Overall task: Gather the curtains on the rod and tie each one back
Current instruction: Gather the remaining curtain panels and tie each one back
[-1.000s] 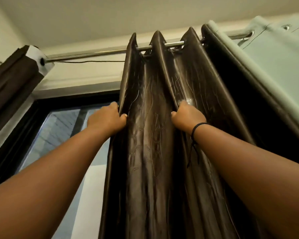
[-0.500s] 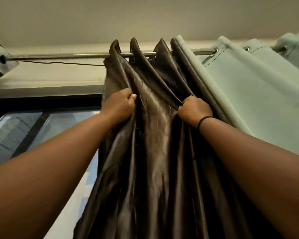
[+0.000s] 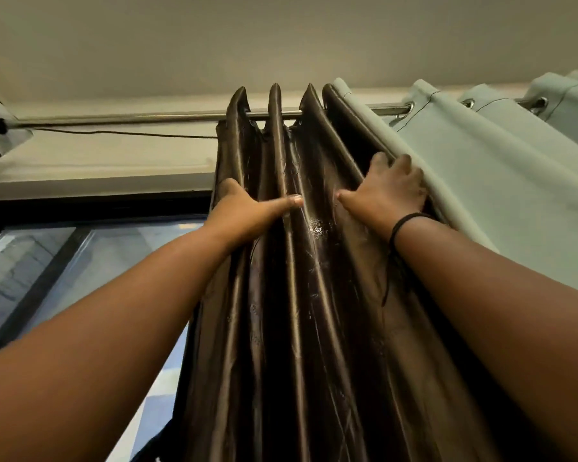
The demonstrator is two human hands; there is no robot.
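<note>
Head view: no legible writing. Dark brown satin curtain, glossy, bunched in tight pleats mid-rod, touching the pale green curtain. Left hand wraps its left edge, thumb extended. Right hand fingers spread, curling over the right pleat.

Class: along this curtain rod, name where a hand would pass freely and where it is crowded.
Free: the bare rod between the left end bracket and the brown curtain. Crowded: the brown pleats bunched against the pale green curtain, where the left hand and right hand hold the folds.
</note>
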